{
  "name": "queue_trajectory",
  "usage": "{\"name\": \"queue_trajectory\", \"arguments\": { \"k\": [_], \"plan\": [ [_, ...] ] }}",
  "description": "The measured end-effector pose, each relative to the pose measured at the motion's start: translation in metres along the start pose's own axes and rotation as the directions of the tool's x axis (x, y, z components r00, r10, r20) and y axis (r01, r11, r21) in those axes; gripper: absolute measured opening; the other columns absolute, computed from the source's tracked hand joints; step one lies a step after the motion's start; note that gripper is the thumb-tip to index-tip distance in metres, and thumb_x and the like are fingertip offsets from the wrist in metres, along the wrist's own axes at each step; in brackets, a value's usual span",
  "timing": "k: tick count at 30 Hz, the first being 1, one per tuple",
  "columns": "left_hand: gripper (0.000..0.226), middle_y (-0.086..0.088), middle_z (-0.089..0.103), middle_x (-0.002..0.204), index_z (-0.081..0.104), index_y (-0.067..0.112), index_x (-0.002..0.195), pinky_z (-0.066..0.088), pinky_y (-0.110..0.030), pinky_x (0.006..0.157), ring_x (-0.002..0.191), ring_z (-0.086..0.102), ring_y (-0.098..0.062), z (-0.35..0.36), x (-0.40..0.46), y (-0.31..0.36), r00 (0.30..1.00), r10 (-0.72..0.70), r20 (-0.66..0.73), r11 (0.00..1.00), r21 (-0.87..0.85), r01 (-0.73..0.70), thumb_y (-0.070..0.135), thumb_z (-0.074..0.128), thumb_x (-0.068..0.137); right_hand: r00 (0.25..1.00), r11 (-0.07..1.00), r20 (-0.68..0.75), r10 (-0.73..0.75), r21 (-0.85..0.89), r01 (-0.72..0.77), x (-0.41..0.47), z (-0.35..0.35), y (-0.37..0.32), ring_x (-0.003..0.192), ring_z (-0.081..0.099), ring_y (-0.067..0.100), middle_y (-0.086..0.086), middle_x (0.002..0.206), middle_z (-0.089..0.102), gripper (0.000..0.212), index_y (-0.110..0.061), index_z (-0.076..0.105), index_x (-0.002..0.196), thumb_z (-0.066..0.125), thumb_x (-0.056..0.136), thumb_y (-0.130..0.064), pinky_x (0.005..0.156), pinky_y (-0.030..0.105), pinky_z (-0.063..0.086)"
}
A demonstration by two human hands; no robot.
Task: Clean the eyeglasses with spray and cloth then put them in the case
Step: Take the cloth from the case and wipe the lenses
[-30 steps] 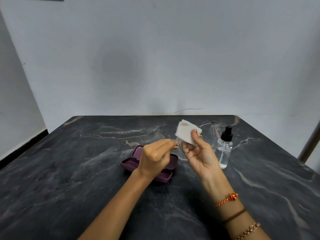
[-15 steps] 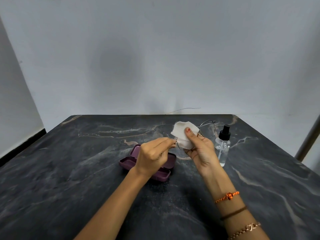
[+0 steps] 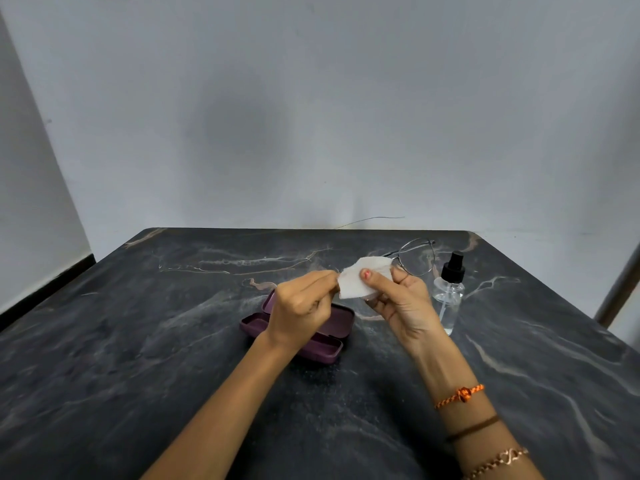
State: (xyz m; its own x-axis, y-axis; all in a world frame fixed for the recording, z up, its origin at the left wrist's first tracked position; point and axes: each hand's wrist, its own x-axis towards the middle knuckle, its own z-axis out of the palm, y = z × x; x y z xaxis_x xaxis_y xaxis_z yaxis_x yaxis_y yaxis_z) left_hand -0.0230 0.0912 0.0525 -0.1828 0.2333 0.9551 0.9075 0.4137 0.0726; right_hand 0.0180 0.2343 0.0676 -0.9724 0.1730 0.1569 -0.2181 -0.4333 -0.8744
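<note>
Right hand (image 3: 398,306) pinches cloth (image 3: 363,277) over eyeglasses (image 3: 414,258) lens; left hand (image 3: 299,306) pinches frame end.

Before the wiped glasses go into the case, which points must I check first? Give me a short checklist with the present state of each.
1. Case open on the table: ok.
2. Eyeglasses held off the table: ok.
3. Cloth off the lens: not ok, the right hand pinches it over one lens.
4. Left hand grips the frame end: ok.
5. Lenses clean: cannot tell.
6. Spray bottle upright, beside the case: ok.
</note>
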Motion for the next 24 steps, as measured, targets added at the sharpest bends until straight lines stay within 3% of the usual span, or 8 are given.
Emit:
{"name": "queue_trajectory", "arguments": {
  "k": [2, 5, 9, 13, 16, 18, 21, 24],
  "plan": [
    [0.028, -0.010, 0.063, 0.054, 0.067, -0.007, 0.062, 0.043, -0.018, 0.046, 0.048, 0.056, -0.017, -0.001, 0.001, 0.002, 1.000, -0.004, 0.006, 1.000, -0.007, 0.004, -0.012, 0.042, 0.071, 1.000, 0.995, -0.011, -0.018, -0.102, 0.017, 0.000, -0.004, -0.003, 0.060, 0.069, 0.006, -0.002, 0.062, 0.073, 0.016, -0.009, 0.068, 0.073, 0.071, 0.058, -0.009, 0.049, 0.017, 0.053],
    [0.023, -0.009, 0.066, 0.057, 0.069, -0.006, 0.064, 0.040, -0.002, 0.061, 0.056, 0.057, -0.010, 0.001, 0.001, 0.003, 1.000, 0.000, 0.024, 0.999, -0.035, 0.000, -0.011, 0.048, 0.074, 0.999, 0.993, -0.044, -0.015, -0.120, 0.010, -0.001, -0.006, -0.005, 0.057, 0.067, 0.006, -0.002, 0.057, 0.071, 0.006, -0.006, 0.066, 0.073, 0.065, 0.072, 0.000, 0.048, 0.018, 0.053],
    [0.013, -0.011, 0.071, 0.065, 0.071, -0.007, 0.070, 0.052, -0.014, 0.064, 0.061, 0.068, -0.016, 0.002, -0.002, 0.002, 1.000, 0.007, 0.017, 0.999, -0.047, -0.006, -0.017, 0.068, 0.063, 0.991, 0.997, -0.129, 0.025, 0.076, -0.015, -0.002, -0.002, -0.001, 0.053, 0.064, 0.010, -0.001, 0.053, 0.068, 0.017, -0.005, 0.061, 0.070, 0.052, 0.081, 0.002, 0.045, 0.020, 0.053],
    [0.014, -0.010, 0.070, 0.063, 0.071, -0.007, 0.069, 0.052, -0.014, 0.062, 0.060, 0.067, -0.016, 0.002, -0.002, 0.003, 0.999, 0.025, 0.021, 0.998, -0.056, -0.024, -0.018, 0.069, 0.060, 0.987, 0.938, -0.141, 0.070, 0.345, -0.017, -0.001, 0.004, 0.004, 0.057, 0.066, 0.012, 0.004, 0.062, 0.069, 0.018, -0.007, 0.061, 0.072, 0.050, 0.084, 0.002, 0.050, 0.020, 0.054],
    [0.019, -0.010, 0.061, 0.050, 0.067, -0.006, 0.060, 0.045, -0.015, 0.048, 0.049, 0.053, -0.011, 0.004, -0.002, 0.004, 0.999, 0.007, 0.039, 1.000, -0.012, -0.007, -0.024, 0.061, 0.058, 0.997, 0.965, -0.066, 0.037, 0.262, -0.019, -0.002, 0.008, 0.010, 0.057, 0.067, 0.008, 0.002, 0.062, 0.072, 0.014, -0.006, 0.063, 0.076, 0.053, 0.084, 0.000, 0.049, 0.017, 0.053],
    [0.021, -0.009, 0.056, 0.047, 0.065, -0.006, 0.057, 0.037, -0.017, 0.046, 0.049, 0.044, -0.010, 0.004, -0.001, 0.004, 0.999, -0.004, 0.040, 1.000, 0.016, 0.004, -0.024, 0.055, 0.059, 1.000, 0.980, -0.025, 0.014, 0.199, -0.009, -0.002, 0.007, 0.009, 0.058, 0.068, 0.007, 0.001, 0.061, 0.072, 0.015, -0.006, 0.064, 0.077, 0.053, 0.083, 0.002, 0.049, 0.017, 0.052],
    [0.023, -0.012, 0.067, 0.058, 0.070, -0.007, 0.065, 0.047, -0.018, 0.051, 0.057, 0.058, -0.012, -0.001, 0.000, 0.002, 1.000, 0.000, 0.022, 1.000, 0.004, 0.000, -0.015, 0.049, 0.069, 1.000, 0.999, 0.022, 0.002, 0.053, -0.003, 0.001, 0.001, 0.006, 0.061, 0.069, 0.007, -0.001, 0.063, 0.073, 0.017, -0.005, 0.064, 0.079, 0.054, 0.079, 0.009, 0.050, 0.018, 0.054],
    [0.016, -0.012, 0.070, 0.063, 0.070, -0.008, 0.067, 0.052, -0.017, 0.059, 0.067, 0.062, -0.013, -0.004, 0.002, -0.001, 1.000, -0.016, -0.026, 1.000, -0.025, 0.015, -0.020, 0.061, 0.065, 1.000, 0.991, 0.025, -0.012, -0.131, 0.015, 0.001, -0.005, 0.002, 0.059, 0.067, 0.007, -0.003, 0.060, 0.071, 0.020, -0.007, 0.067, 0.072, 0.059, 0.074, 0.011, 0.053, 0.019, 0.055]
  ]
}}
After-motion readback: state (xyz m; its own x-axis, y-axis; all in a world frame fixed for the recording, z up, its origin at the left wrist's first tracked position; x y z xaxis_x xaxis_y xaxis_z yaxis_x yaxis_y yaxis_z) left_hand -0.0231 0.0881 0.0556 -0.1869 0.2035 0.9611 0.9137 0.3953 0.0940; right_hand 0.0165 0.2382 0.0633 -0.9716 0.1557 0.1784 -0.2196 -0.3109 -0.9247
